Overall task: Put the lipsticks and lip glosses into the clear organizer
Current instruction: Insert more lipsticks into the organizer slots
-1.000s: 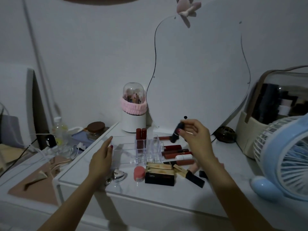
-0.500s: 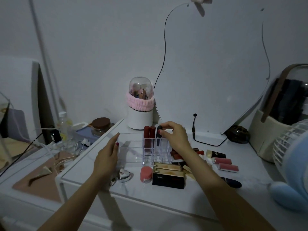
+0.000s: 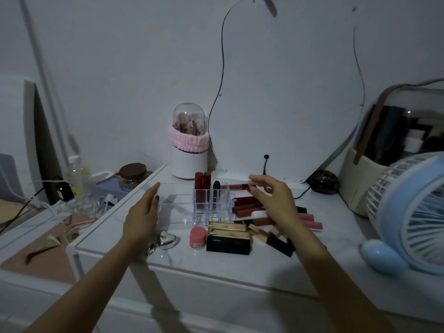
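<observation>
While loose, lipsticks (image 3: 247, 207) beneath fingers (image 3: 260, 186).

1. The room is dim, with a cold bluish-grey cast.
2. Soft shadows fall below the arms onto the table (image 3: 240, 265) front.
3. The right hand (image 3: 276, 203) is slightly motion-blurred.
4. Wide-angle distortion bends the edges; the fan (image 3: 408, 212) looks stretched.

The organizer (image 3: 211, 207) at centre frame is seen as clear, glossy plastic. A smooth, faintly veined, marble-like finish is shown by the tabletop (image 3: 216, 263). Fluffy pink cloth is wrapped around the domed holder (image 3: 189, 140). A polished metallic shine is given by the heart-shaped trinket (image 3: 167, 240).
</observation>
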